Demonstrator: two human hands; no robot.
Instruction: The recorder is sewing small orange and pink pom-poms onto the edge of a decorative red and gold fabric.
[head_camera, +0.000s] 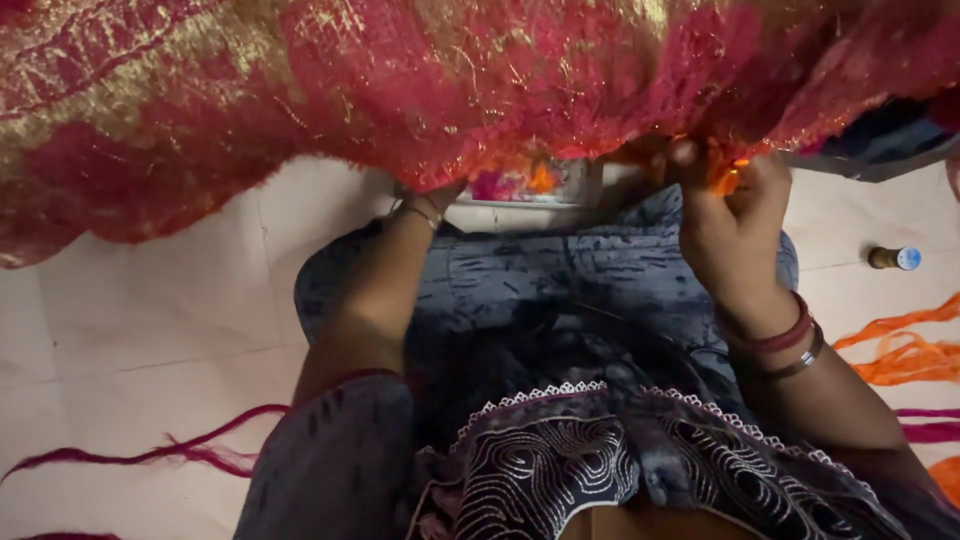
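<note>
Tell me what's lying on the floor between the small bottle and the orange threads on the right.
Nothing: the head view shows only bare pale floor between the small bottle and the orange threads.

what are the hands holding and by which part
The right hand pinches orange threads at the lower edge of the red and gold fabric. The left hand reaches under that edge; its grip is hidden.

Only 1 view: the camera sits on the person's head and looks steeply down along the chest to the lap and the pale tiled floor (150, 320). It is very near, so a red and gold fabric (300, 90) held up in front fills the top edge.
</note>
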